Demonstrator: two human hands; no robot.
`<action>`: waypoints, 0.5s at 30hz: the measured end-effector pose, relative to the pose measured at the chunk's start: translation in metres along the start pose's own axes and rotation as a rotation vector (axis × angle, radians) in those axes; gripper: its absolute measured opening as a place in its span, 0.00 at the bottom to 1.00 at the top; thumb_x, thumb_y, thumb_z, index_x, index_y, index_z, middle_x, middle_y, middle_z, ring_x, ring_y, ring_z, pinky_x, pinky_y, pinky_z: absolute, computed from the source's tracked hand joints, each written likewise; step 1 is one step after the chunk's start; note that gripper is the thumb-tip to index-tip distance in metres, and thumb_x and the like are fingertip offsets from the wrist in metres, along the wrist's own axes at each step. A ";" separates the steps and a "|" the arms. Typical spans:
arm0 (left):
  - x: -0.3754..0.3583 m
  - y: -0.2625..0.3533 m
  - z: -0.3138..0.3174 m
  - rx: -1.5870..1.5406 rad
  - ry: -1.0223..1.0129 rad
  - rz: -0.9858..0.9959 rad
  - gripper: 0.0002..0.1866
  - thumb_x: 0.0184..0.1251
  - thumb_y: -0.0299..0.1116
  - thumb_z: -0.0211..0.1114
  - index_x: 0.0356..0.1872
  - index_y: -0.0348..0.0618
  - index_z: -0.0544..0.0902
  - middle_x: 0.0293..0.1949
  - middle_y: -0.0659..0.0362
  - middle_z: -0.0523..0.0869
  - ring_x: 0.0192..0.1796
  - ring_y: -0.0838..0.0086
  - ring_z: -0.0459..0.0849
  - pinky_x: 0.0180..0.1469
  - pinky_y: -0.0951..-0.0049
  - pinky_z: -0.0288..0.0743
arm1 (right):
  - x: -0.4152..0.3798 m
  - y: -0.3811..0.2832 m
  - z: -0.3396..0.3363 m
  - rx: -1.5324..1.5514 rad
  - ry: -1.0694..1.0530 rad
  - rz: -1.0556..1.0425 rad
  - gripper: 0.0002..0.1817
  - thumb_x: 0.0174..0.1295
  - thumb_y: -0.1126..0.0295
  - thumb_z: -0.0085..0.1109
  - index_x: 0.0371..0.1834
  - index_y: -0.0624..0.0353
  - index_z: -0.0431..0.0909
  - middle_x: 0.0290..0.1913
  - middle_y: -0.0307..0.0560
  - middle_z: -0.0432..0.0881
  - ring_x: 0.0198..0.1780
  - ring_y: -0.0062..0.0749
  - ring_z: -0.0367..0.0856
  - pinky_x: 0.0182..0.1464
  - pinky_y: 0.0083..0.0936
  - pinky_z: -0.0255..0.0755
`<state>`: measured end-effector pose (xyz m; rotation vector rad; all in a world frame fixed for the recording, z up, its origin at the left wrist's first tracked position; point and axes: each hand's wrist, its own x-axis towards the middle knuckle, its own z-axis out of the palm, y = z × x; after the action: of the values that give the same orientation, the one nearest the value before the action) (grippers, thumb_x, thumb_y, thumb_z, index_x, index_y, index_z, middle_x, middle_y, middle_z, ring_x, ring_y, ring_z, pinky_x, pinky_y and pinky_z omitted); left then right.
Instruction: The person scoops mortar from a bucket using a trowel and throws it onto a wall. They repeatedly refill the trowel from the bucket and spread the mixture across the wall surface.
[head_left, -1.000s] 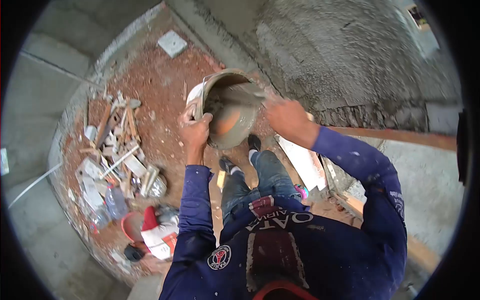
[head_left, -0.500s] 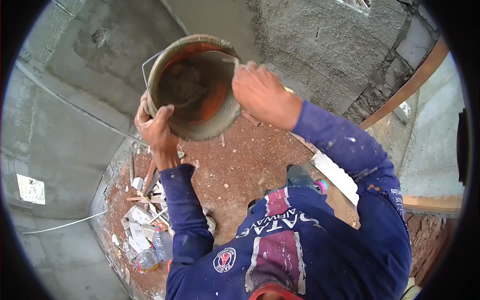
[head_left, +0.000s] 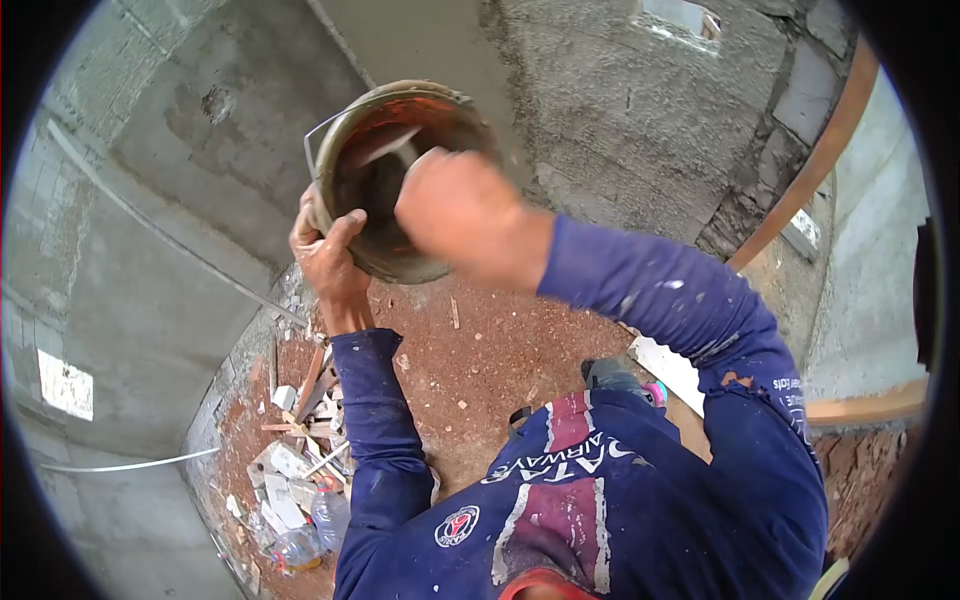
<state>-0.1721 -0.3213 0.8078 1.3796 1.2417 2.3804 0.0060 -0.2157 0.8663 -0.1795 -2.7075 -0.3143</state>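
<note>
My left hand (head_left: 333, 250) grips the near-left rim of a mortar-crusted bucket (head_left: 405, 270), thumb over the edge. The bucket is tilted with its mouth toward me; its inside shows orange above, and grey mortar (head_left: 362, 205) lies within. My right hand (head_left: 455, 205), blurred by motion, is closed round a trowel (head_left: 388, 148) at the bucket's mouth. The trowel's blade is inside the bucket, near the far wall. My right fist hides the handle and part of the bucket's inside.
Rough plastered wall (head_left: 620, 120) rises ahead, and smoother grey wall (head_left: 150, 270) stands on the left. Rubble (head_left: 290, 470), wood scraps and plastic bottles (head_left: 328, 515) lie on the reddish floor (head_left: 500, 340) at lower left. A white board (head_left: 675, 375) lies at right.
My right hand has moved left across the bucket's mouth, bringing the trowel deeper inside. The bucket and my left hand have shifted slightly right in view.
</note>
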 end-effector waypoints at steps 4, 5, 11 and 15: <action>0.008 0.018 -0.006 -0.087 0.081 0.019 0.25 0.49 0.12 0.59 0.54 0.30 0.79 0.49 0.52 0.85 0.50 0.67 0.85 0.59 0.67 0.78 | -0.024 -0.010 0.050 0.106 -0.168 -0.170 0.06 0.53 0.75 0.60 0.28 0.68 0.80 0.30 0.49 0.80 0.34 0.39 0.85 0.29 0.35 0.80; 0.006 0.018 -0.010 -0.081 0.091 0.018 0.25 0.49 0.12 0.59 0.54 0.30 0.79 0.49 0.52 0.85 0.50 0.67 0.85 0.59 0.67 0.78 | -0.030 0.006 0.041 0.037 -0.149 -0.180 0.07 0.53 0.74 0.59 0.31 0.70 0.80 0.29 0.50 0.80 0.32 0.38 0.85 0.28 0.35 0.80; 0.004 -0.004 -0.012 0.022 0.047 0.052 0.25 0.50 0.13 0.62 0.55 0.30 0.79 0.48 0.56 0.86 0.48 0.72 0.84 0.57 0.73 0.75 | -0.025 0.018 0.081 0.052 0.154 -0.088 0.10 0.59 0.75 0.54 0.38 0.73 0.76 0.35 0.59 0.80 0.32 0.44 0.87 0.26 0.34 0.81; 0.006 -0.006 -0.008 0.046 0.095 0.052 0.25 0.48 0.13 0.62 0.54 0.28 0.81 0.46 0.58 0.86 0.47 0.74 0.84 0.55 0.74 0.76 | -0.035 0.008 0.044 -0.007 -0.255 -0.073 0.09 0.61 0.76 0.51 0.39 0.73 0.76 0.35 0.56 0.78 0.35 0.45 0.85 0.27 0.36 0.82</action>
<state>-0.1829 -0.3190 0.8051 1.3420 1.3072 2.4945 0.0230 -0.1997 0.8145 -0.1309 -2.9711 -0.3429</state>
